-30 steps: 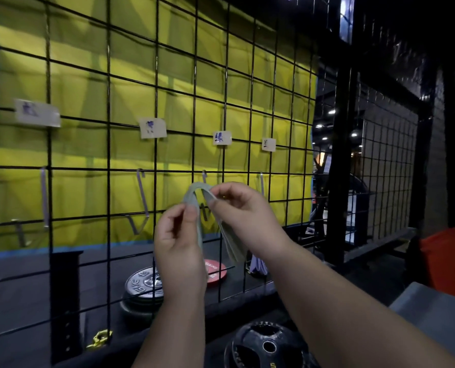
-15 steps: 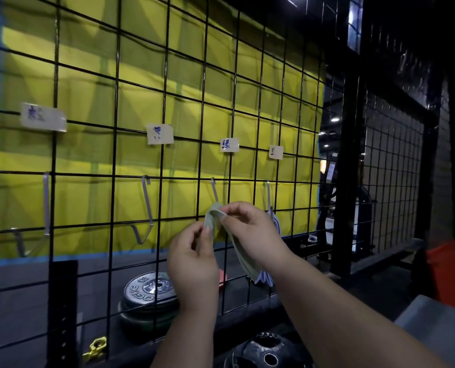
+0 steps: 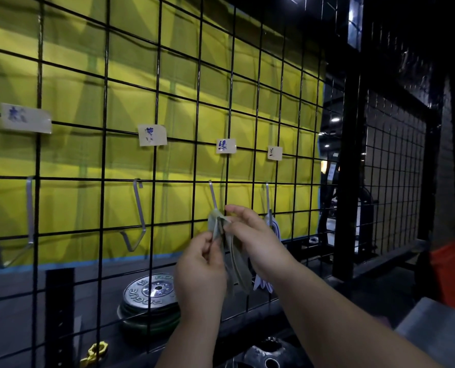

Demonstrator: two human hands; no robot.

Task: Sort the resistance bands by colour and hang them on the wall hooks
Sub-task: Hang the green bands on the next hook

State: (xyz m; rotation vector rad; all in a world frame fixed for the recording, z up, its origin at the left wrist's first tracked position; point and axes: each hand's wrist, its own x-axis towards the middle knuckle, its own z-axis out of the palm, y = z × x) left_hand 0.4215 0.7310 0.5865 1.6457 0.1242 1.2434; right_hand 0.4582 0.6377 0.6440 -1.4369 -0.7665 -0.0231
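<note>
A pale green resistance band point(image 3: 235, 258) hangs in a loop between my two hands, right in front of the third metal hook point(image 3: 212, 193) on the black wire grid point(image 3: 157, 107). My left hand point(image 3: 201, 272) pinches the band's lower left side. My right hand point(image 3: 255, 240) pinches its top, at the foot of that hook. Whether the band sits on the hook is hidden by my fingers. A label point(image 3: 226, 146) is stuck above this hook. White and blue bands point(image 3: 274, 227) hang on the fourth hook point(image 3: 267, 197).
Two bare hooks point(image 3: 138, 213) point(image 3: 30, 211) hang further left, each under a paper label point(image 3: 152, 135) point(image 3: 26, 118). Weight plates point(image 3: 149, 301) lie behind the grid's lower part, with a yellow clip point(image 3: 93, 353) nearby. An orange object point(image 3: 452, 272) stands at the right.
Both hands moved with the green band towards the grid, from a little in front of it up to the third hook. The view has come closer to the grid.
</note>
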